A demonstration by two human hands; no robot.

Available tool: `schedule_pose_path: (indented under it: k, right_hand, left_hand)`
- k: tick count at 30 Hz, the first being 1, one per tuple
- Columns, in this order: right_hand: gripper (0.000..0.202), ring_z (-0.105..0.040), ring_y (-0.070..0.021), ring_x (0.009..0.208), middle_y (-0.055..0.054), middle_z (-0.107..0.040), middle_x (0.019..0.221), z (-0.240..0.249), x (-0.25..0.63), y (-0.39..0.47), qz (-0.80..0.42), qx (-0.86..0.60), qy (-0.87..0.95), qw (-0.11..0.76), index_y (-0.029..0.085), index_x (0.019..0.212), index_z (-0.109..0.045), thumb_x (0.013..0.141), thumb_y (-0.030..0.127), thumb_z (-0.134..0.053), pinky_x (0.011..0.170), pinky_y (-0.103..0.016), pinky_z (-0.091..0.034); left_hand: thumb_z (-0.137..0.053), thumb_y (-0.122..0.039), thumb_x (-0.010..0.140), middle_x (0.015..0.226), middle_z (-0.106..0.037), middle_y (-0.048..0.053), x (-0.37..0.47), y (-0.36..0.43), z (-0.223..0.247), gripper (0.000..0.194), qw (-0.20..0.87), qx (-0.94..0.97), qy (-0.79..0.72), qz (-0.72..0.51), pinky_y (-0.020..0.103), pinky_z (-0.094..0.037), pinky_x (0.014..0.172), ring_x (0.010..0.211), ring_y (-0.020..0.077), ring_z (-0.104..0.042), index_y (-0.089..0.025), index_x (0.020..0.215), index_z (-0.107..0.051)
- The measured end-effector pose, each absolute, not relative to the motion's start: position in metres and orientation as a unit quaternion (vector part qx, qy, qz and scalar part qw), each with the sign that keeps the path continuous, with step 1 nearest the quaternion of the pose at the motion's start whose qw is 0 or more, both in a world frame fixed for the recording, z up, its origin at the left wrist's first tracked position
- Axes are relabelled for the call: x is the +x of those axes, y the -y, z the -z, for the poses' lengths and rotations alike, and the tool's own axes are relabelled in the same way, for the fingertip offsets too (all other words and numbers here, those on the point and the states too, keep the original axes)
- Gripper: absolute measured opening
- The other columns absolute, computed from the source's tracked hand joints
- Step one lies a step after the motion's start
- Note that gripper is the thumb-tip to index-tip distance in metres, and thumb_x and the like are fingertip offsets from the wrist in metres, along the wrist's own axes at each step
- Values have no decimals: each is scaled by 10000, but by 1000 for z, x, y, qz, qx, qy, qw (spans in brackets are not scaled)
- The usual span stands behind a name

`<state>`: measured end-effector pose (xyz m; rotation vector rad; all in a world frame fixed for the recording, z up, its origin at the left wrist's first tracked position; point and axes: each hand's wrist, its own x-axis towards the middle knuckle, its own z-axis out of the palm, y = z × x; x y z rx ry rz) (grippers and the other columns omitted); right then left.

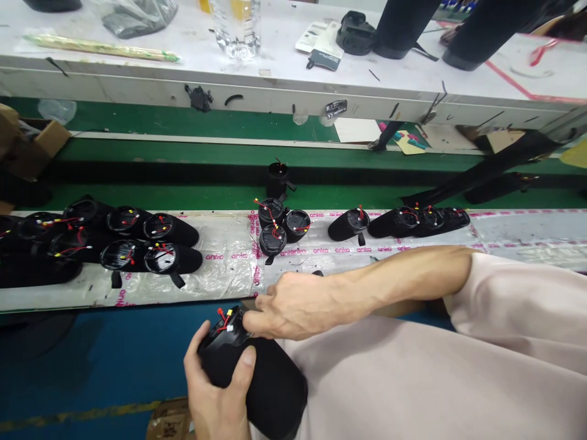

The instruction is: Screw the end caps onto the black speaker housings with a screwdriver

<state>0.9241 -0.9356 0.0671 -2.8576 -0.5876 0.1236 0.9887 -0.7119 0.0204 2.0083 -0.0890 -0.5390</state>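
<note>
A black, cloth-covered cylindrical speaker body (270, 379) is tilted in front of my lap. My left hand (220, 385) wraps round it, its thumb on the near side and its fingers on the far side. Red and white wires with a yellow plug (225, 319) stick out of its top end. My right hand (284, 308) is closed at the rim of that end, fingertips pinched and turned inward. What those fingertips hold, if anything, is hidden.
On the film-covered bench strip (224, 281) stand several similar speaker bodies (186, 229), with a small cluster (298, 226) mid-strip and more (346, 225) to the right. The white shelf (284, 55) behind carries a clear cup (236, 30). A cardboard box (169, 420) sits below.
</note>
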Motion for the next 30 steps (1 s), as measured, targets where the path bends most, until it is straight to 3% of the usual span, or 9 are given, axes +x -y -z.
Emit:
schedule_pose_path:
  k: [6, 18, 25, 30]
  right_hand:
    - [221, -393, -158, 517, 7, -620, 790, -72, 925, 936, -51, -974, 208, 78, 171, 1147, -586, 1118, 178, -367, 470, -350, -244]
    - [303, -512, -187, 548, -34, -614, 764, -83, 923, 918, -90, -976, 183, 76, 113, 1158, -617, 985, 21, -386, 437, -395, -283]
    - [297, -624, -197, 627, -33, -639, 790, -90, 930, 908, -105, -976, 177, 73, 103, 1159, -659, 1017, 40, -406, 416, -400, -345]
    - [271, -631, -191, 633, -36, -674, 795, -82, 933, 906, -102, -977, 168, 85, 99, 1173, -660, 1035, 61, -430, 434, -390, -319]
  left_hand:
    - [-876, -656, 719, 1402, -642, 119, 990, 718, -29, 965, 493, 834, 18, 245, 610, -475, 1163, 1285, 387, -623, -302, 1554, -546]
    - [-848, -660, 693, 1339, -648, 140, 981, 726, -40, 921, 433, 886, 23, 165, 575, -546, 1061, 1212, 384, -636, -212, 1460, -603]
    - [-845, -686, 668, 1378, -638, 168, 982, 721, -34, 951, 407, 901, 12, 151, 653, -520, 1096, 1251, 415, -622, -205, 1452, -606]
    - [-862, -701, 657, 1383, -640, 166, 984, 719, -30, 974, 406, 897, -1, 173, 698, -481, 1137, 1294, 439, -611, -223, 1467, -607]
